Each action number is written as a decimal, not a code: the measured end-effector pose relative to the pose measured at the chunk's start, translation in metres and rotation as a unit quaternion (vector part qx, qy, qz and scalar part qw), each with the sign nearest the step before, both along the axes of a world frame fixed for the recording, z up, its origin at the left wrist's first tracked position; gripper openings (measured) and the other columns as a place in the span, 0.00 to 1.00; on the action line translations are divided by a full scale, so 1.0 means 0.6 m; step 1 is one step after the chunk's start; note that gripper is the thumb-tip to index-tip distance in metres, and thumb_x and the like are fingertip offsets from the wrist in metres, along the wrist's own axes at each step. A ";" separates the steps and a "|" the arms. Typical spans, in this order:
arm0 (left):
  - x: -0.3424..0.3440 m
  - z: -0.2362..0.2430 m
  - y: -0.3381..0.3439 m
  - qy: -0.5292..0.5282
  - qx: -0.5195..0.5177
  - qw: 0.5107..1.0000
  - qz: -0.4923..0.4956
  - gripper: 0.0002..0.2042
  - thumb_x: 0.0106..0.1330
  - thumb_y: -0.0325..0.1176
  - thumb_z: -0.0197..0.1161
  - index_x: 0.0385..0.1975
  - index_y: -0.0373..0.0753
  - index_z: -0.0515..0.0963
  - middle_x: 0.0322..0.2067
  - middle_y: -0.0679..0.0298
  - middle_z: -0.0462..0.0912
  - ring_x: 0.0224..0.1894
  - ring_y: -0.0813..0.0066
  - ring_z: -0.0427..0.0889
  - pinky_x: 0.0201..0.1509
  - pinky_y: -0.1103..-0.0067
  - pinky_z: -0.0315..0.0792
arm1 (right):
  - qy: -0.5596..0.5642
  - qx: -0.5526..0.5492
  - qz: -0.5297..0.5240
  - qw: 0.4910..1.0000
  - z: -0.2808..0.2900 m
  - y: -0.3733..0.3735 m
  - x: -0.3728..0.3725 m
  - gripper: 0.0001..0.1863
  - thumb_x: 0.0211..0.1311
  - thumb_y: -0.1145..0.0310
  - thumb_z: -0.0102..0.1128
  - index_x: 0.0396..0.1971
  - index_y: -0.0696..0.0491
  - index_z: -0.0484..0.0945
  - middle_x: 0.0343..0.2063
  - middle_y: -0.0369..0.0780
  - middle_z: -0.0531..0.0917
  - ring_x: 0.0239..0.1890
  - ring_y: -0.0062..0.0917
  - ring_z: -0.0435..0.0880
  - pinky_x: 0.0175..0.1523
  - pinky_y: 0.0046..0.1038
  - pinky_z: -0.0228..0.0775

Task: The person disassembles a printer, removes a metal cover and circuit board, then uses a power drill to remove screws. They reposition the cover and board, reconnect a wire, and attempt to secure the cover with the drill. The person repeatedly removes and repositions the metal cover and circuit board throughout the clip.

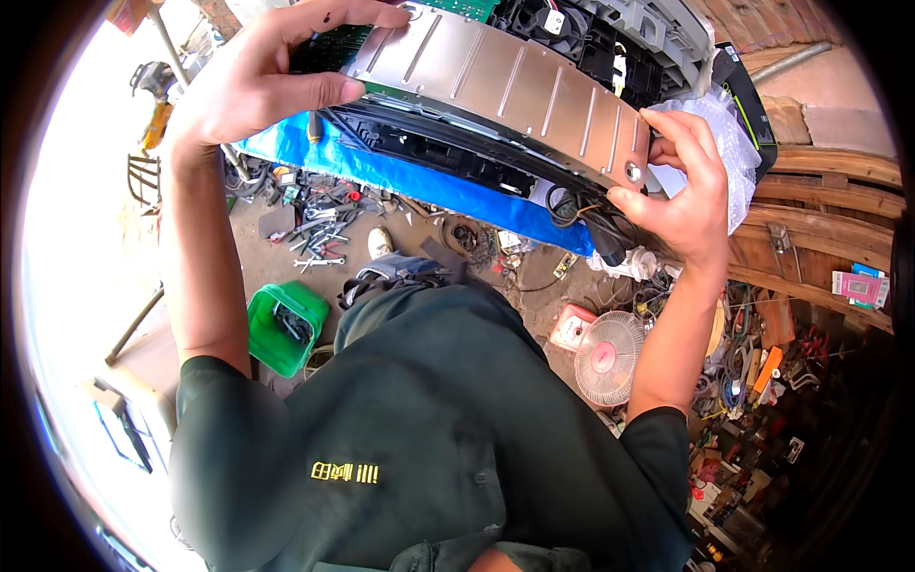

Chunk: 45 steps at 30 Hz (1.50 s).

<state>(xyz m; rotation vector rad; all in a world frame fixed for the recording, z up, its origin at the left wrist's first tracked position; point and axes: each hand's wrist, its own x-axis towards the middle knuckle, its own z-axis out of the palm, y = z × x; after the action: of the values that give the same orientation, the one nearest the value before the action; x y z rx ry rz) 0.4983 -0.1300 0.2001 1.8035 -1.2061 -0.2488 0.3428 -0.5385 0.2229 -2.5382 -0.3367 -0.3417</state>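
Observation:
A long, ribbed sheet-metal cover (pixel 510 84) spans the top of the view, tilted down toward the right. My left hand (pixel 250 78) pinches its left end, with the thumb below and the fingers over the top. At the other end my right hand (pixel 679 191) grips the right corner between thumb and fingers, beside a round hole. Behind the cover is an opened machine with a black fan (pixel 553 27), grey plastic housing (pixel 658 43) and green circuit board (pixel 462 10). Black plastic parts (pixel 448 153) show under its near edge; whether the cover is loose I cannot tell.
A blue tarp (pixel 400 181) lies under the machine, with a screwdriver (pixel 315 127) at left and bubble wrap (pixel 720 143) at right. Below are scattered wrenches (pixel 319 261), a green bin (pixel 286 329), a fan with a round grille (pixel 606 358) and heaped cables.

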 end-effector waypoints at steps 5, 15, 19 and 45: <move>-0.007 -0.009 -0.005 0.013 -0.002 1.000 0.014 0.27 0.64 0.25 0.67 0.66 0.37 0.78 0.76 0.54 0.67 0.76 0.56 0.68 0.79 0.67 0.63 | -0.050 -0.029 0.018 0.998 -0.007 -0.001 0.002 0.42 0.33 0.61 0.88 0.55 0.59 0.84 0.51 0.44 0.81 0.39 0.28 0.84 0.43 0.30 0.81; -0.013 -0.007 -0.012 0.002 -0.006 1.000 0.025 0.26 0.67 0.31 0.68 0.66 0.33 0.77 0.77 0.50 0.65 0.78 0.53 0.65 0.81 0.64 0.57 | -0.099 -0.138 0.026 0.985 0.008 0.015 0.000 0.42 0.34 0.60 0.88 0.55 0.60 0.82 0.53 0.46 0.81 0.48 0.41 0.85 0.50 0.38 0.81; -0.015 -0.005 -0.014 0.023 -0.014 0.999 0.032 0.27 0.66 0.32 0.70 0.66 0.33 0.78 0.77 0.49 0.65 0.78 0.52 0.65 0.81 0.62 0.58 | -0.086 -0.155 0.031 0.984 0.008 0.020 0.002 0.43 0.35 0.59 0.89 0.56 0.61 0.81 0.53 0.47 0.80 0.53 0.44 0.83 0.56 0.41 0.79; -0.016 0.000 -0.010 -0.017 0.012 0.999 0.042 0.26 0.65 0.30 0.70 0.65 0.33 0.79 0.75 0.49 0.67 0.76 0.52 0.67 0.80 0.63 0.58 | -0.070 -0.073 0.043 0.994 0.002 0.017 0.006 0.43 0.34 0.64 0.87 0.57 0.61 0.80 0.53 0.49 0.80 0.53 0.44 0.84 0.57 0.40 0.79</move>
<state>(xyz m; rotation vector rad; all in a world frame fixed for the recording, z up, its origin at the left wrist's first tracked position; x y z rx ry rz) 0.4886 -0.1361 0.2003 1.8809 -1.1526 -0.1874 0.3466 -0.5283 0.2243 -2.6382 -0.5416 -0.4788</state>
